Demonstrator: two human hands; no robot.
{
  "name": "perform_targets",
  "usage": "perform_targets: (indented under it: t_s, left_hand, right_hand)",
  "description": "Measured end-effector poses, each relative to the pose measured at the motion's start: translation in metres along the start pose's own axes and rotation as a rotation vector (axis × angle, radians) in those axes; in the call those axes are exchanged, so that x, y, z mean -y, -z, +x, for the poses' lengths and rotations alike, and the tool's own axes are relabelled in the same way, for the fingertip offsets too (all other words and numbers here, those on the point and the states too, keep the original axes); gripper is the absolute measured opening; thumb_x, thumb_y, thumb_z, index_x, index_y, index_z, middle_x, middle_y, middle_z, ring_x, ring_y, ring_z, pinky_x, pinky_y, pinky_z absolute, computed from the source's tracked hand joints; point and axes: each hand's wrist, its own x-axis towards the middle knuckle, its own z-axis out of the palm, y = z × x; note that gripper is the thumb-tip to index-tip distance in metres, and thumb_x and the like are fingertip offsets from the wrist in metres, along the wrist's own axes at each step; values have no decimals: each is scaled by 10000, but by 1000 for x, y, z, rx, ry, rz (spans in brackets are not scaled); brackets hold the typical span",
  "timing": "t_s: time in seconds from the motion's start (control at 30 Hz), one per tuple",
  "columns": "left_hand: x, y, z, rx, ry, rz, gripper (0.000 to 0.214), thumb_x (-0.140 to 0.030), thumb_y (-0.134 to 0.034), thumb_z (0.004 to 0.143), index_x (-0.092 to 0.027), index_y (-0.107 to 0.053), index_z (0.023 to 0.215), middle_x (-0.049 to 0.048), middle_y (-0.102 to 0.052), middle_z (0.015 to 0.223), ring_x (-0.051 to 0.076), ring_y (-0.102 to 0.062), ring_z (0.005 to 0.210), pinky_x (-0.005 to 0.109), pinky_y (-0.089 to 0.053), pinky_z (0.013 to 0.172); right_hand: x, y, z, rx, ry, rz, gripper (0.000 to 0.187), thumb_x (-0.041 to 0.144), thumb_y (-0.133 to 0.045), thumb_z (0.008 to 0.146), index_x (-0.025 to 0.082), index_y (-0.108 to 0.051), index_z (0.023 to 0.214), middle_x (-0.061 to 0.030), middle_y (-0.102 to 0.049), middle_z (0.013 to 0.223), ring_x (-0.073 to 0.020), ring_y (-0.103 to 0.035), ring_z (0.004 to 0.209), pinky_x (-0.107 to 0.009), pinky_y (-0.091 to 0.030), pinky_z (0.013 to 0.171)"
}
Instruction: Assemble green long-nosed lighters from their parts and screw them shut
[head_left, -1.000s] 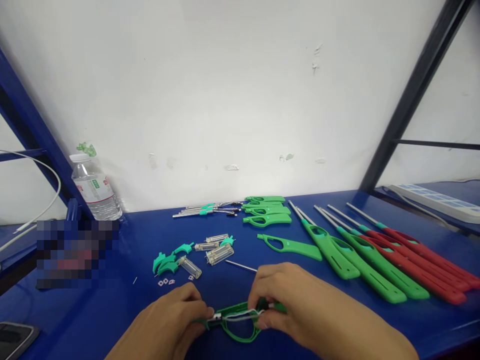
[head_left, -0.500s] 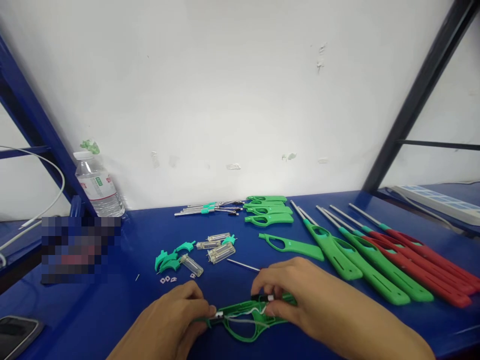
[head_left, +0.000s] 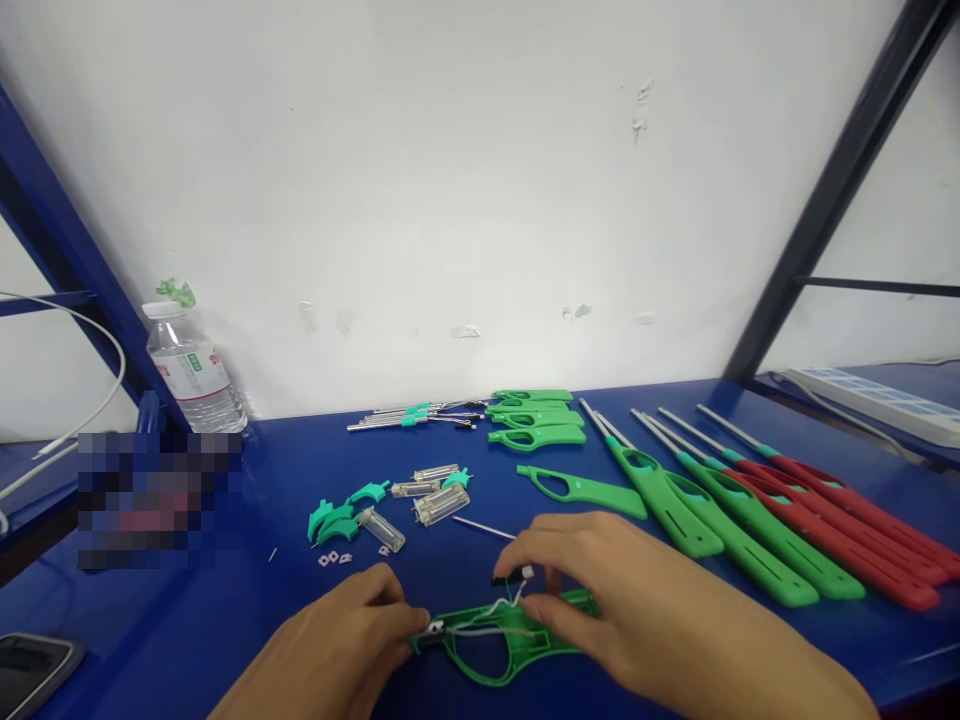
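A green open lighter shell (head_left: pixel 501 640) lies on the blue table (head_left: pixel 225 620) just in front of me, with a thin white wire running through it. My left hand (head_left: pixel 341 650) pinches its left end, where a small metal tip shows. My right hand (head_left: pixel 600 590) is closed on a small black and white part (head_left: pixel 517 575) tied to the wire, held just above the shell's right half.
Finished green lighters (head_left: pixel 675 500) and red lighters (head_left: pixel 832 520) lie in a row at the right. Green shell halves (head_left: pixel 536 420), metal rods (head_left: pixel 412 418), clear tanks (head_left: pixel 439 503) and teal triggers (head_left: pixel 337 520) sit mid-table. A water bottle (head_left: pixel 191 375) stands at the back left; a phone (head_left: pixel 30 670) lies front left.
My right hand has lifted the small black and white part out of the shell and moved it slightly up. The left hand has kept its pinch on the shell's left end.
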Motion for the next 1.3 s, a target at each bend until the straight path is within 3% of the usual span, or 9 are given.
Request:
perform_targets:
  t_s: [0.2, 0.37, 0.6, 0.77, 0.9, 1.1, 1.3]
  left_hand:
    - [2, 2, 0, 27, 9, 38, 395, -103, -541, 984, -319, -872, 969, 9, -820, 1029, 159, -793, 808, 186, -598, 800]
    - [-3, 3, 1, 3, 7, 19, 402, -79, -540, 984, -311, -865, 934, 5, -805, 978, 156, -787, 804, 179, -586, 783]
    - [-7, 0, 3, 141, 124, 83, 413, -62, -545, 1037, -311, -875, 1033, 21, -796, 1090, 199, -803, 967, 246, -579, 877]
    - [4, -6, -1, 68, 60, 25, 400, -84, -531, 1032, -313, -857, 999, 5, -796, 1078, 178, -794, 939, 226, -556, 854]
    - [6, -5, -1, 45, 27, 17, 409, -81, -540, 1023, -331, -863, 1043, 3, -799, 1069, 181, -795, 933, 225, -555, 836]
    - [-3, 0, 0, 93, 92, 58, 417, -45, -556, 1005, -319, -870, 1017, 14, -802, 1071, 197, -808, 928, 236, -575, 837]
    - [4, -3, -3, 54, 41, 13, 387, -100, -547, 1040, -336, -854, 1032, -7, -790, 1085, 176, -797, 936, 223, -566, 862]
  right_hand:
    - [6, 2, 1, -12, 19, 1, 301, 210, -740, 1080, 348, -803, 1340, 5, -819, 1308, -262, -762, 1216, -369, -528, 1057]
    - [9, 5, 5, -11, 65, 29, 347, 97, -697, 1064, 335, -834, 1278, 33, -825, 1252, -205, -776, 1146, -319, -537, 1028]
    - [18, 5, -4, -79, 87, 85, 372, 99, -607, 1009, 287, -860, 1207, 11, -849, 1248, -214, -772, 1196, -297, -545, 1035]
    - [18, 6, -4, -6, 55, 104, 240, 173, -715, 1056, 326, -847, 1186, 51, -847, 1205, -196, -754, 1173, -281, -531, 1028]
    - [13, 5, 0, 41, 48, 100, 295, 138, -738, 1063, 346, -829, 1251, 57, -836, 1245, -197, -736, 1214, -272, -524, 1044]
    - [6, 3, 4, 7, 50, 52, 308, 71, -732, 1048, 287, -851, 1231, 2, -843, 1259, -220, -761, 1201, -284, -543, 1044]
    - [0, 2, 6, 15, 23, 36, 223, 120, -730, 1068, 255, -849, 1200, -10, -841, 1219, -226, -759, 1180, -301, -544, 1010]
